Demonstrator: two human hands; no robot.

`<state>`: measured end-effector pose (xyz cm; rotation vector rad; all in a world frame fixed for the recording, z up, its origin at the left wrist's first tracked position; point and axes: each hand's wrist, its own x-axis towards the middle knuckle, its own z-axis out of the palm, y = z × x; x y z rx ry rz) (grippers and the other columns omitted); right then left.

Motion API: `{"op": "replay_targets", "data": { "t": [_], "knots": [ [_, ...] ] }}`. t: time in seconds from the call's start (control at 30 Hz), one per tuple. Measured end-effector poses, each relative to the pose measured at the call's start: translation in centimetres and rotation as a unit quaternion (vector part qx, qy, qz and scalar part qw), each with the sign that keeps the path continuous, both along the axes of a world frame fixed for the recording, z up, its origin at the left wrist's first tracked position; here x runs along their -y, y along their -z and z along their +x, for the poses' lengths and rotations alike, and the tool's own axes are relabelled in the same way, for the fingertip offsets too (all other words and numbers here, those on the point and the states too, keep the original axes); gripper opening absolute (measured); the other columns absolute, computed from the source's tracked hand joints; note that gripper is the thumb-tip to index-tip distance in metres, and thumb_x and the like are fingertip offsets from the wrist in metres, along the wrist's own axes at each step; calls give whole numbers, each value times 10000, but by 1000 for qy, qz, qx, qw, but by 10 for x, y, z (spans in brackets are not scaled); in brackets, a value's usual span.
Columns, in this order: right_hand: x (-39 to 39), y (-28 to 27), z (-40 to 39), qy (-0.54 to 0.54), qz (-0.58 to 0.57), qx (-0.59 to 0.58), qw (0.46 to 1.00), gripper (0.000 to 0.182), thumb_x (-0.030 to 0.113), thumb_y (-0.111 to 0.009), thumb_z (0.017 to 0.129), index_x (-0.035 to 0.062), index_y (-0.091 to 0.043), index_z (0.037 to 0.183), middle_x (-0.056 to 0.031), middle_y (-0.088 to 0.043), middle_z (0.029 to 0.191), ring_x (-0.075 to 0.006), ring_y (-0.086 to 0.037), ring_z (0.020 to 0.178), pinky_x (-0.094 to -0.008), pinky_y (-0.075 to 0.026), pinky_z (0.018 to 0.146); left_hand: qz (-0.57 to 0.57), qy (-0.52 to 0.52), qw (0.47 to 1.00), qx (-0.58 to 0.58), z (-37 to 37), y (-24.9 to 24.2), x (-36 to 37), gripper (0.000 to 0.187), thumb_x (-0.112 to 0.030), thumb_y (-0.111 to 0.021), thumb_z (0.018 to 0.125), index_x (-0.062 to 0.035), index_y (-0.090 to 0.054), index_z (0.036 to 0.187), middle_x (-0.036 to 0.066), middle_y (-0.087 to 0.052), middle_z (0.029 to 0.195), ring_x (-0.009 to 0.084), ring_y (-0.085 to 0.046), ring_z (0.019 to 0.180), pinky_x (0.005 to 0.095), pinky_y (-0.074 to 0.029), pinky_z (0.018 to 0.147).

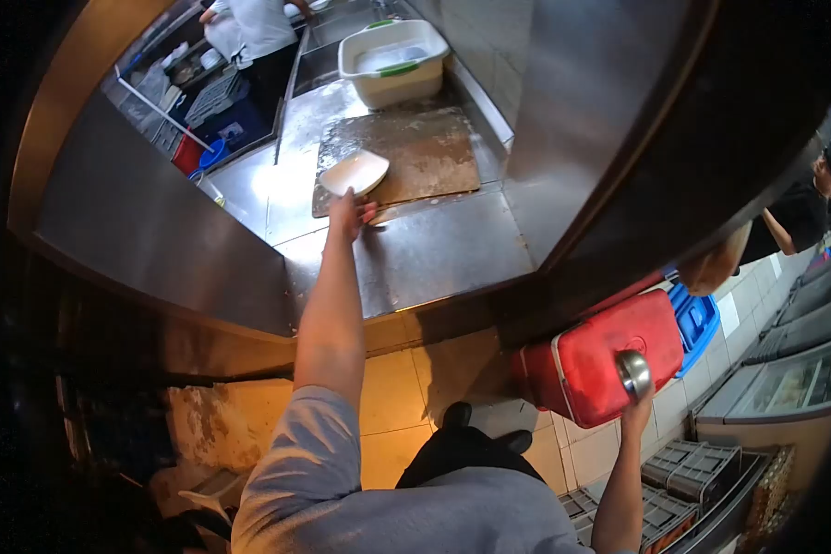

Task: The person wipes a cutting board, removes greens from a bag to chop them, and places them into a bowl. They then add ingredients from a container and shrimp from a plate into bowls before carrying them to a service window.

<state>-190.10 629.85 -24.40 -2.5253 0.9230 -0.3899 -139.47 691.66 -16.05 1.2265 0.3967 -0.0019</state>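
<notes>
My left hand point(349, 214) reaches through the steel-framed opening, closed on the near rim of a white dish point(356, 173). The dish is over the left part of a worn brown board point(429, 157), which lies on the metal counter point(452, 238). Off to the right, my right hand point(639, 406) grips a small shiny metal bowl point(633, 373) by its lower edge. In this view the bowl overlaps the lid of a red cooler box point(586, 355) on the floor.
Behind the board stands a white tub point(395, 69) with green handles. One person point(254, 37) is beyond the counter, and another person point(794, 212) stands at the right. Grey crates point(692, 466) and a glass-topped freezer point(794, 388) line the lower right. A blue lid point(695, 319) sits behind the cooler.
</notes>
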Motion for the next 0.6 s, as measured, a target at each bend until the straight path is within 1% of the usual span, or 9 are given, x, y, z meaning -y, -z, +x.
{"op": "replay_targets", "data": {
  "t": [0.13, 0.2, 0.23, 0.3, 0.4, 0.47, 0.5, 0.57, 0.6],
  "knots": [
    [-4, -3, 14, 119, 261, 231, 929, 597, -42, -464, 879, 66, -345, 1454, -275, -606, 1188, -393, -660, 931, -449, -510, 770, -20, 11, 999, 42, -39, -6, 23, 506, -365, -495, 994, -90, -367, 1398, 147, -569, 1227, 261, -647, 886, 370, -539, 658],
    [32, 59, 10, -106, -147, 165, 969, 595, -53, -463, 864, 41, -366, 1443, -223, -616, 1151, -267, -644, 727, -369, -521, 636, -13, 47, 997, 56, -86, -31, 47, 535, -381, -522, 980, -96, -382, 1410, 139, -583, 1217, 256, -637, 902, 394, -529, 689],
    [30, 52, 15, -105, -136, 172, 970, 595, -53, -463, 864, 41, -366, 1443, -223, -616, 1151, -267, -644, 727, -369, -521, 636, -32, 81, 995, 56, -111, -39, 57, 541, -381, -542, 973, -97, -394, 1410, 135, -593, 1203, 255, -635, 904, 402, -524, 698],
    [36, 5, 38, -37, 137, 106, 984, 679, -103, -433, 825, 37, -330, 1482, -162, -601, 1223, -228, -632, 834, -310, -528, 633, -60, 149, 984, 72, -187, -55, 84, 509, -345, -570, 973, -91, -424, 1388, 133, -617, 1175, 223, -642, 909, 369, -531, 714],
    [42, 14, 52, 72, 232, 237, 941, 692, -104, -449, 818, 37, -331, 1485, -176, -601, 1233, -240, -638, 892, -310, -533, 656, -105, 265, 958, -20, -311, -24, 119, 522, -336, -532, 1009, -69, -384, 1433, 134, -623, 1211, 205, -651, 905, 331, -528, 776],
    [65, 66, 42, -6, 92, 245, 965, 584, -61, -425, 864, 33, -385, 1438, -228, -618, 1129, -365, -616, 915, -413, -509, 800, -25, 317, 944, -92, -396, 14, 146, 499, -313, -524, 1016, -69, -397, 1432, 113, -632, 1204, 191, -650, 901, 319, -537, 772],
    [57, 55, 26, -157, -186, 200, 949, 597, -43, -442, 854, 48, -385, 1441, -255, -614, 1135, -389, -629, 921, -435, -510, 802, 47, 358, 925, -120, -436, 41, 161, 492, -315, -522, 1017, -68, -408, 1427, 101, -637, 1193, 190, -648, 902, 320, -542, 772],
    [55, 40, -27, -109, 29, -9, 994, 514, -77, -449, 857, 4, -444, 1364, -265, -625, 1090, -439, -634, 885, -491, -519, 752, 92, 402, 891, -188, -509, 85, 193, 466, -310, -519, 1018, -75, -437, 1411, 86, -634, 1201, 182, -643, 896, 319, -548, 771],
    [63, 52, -58, -161, -5, 96, 982, 441, -62, -433, 864, 11, -506, 1293, -232, -650, 1000, -380, -655, 809, -466, -528, 695, 83, 421, 879, -209, -534, 88, 217, 456, -304, -521, 1017, -78, -444, 1405, 87, -632, 1202, 180, -640, 891, 320, -548, 771]
  ]
}}
